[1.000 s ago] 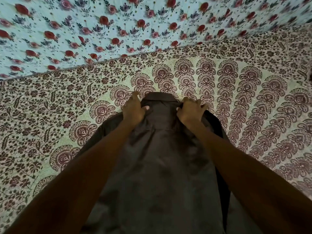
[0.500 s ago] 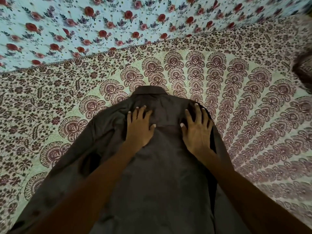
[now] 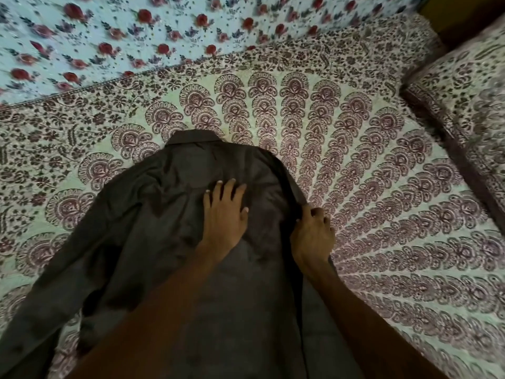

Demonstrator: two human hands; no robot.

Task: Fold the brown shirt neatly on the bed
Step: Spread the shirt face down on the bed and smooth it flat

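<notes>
Brown shirt spread back-up on the bed, both hands on it.

The brown shirt (image 3: 153, 236) lay flat on the patterned bedspread (image 3: 396, 242), collar (image 3: 193, 138) pointing away from the person and one sleeve (image 3: 41, 318) stretched out toward the lower left. The left hand (image 3: 224, 214) rested open on the upper back, fingers spread and palm down. The right hand (image 3: 313, 236) sat at the shirt's right edge with its fingers curled closed on the fabric there. A floral blue sheet (image 3: 109, 36) lay beyond the bedspread, and a pillow (image 3: 470, 86) in matching print sat at far right.
</notes>
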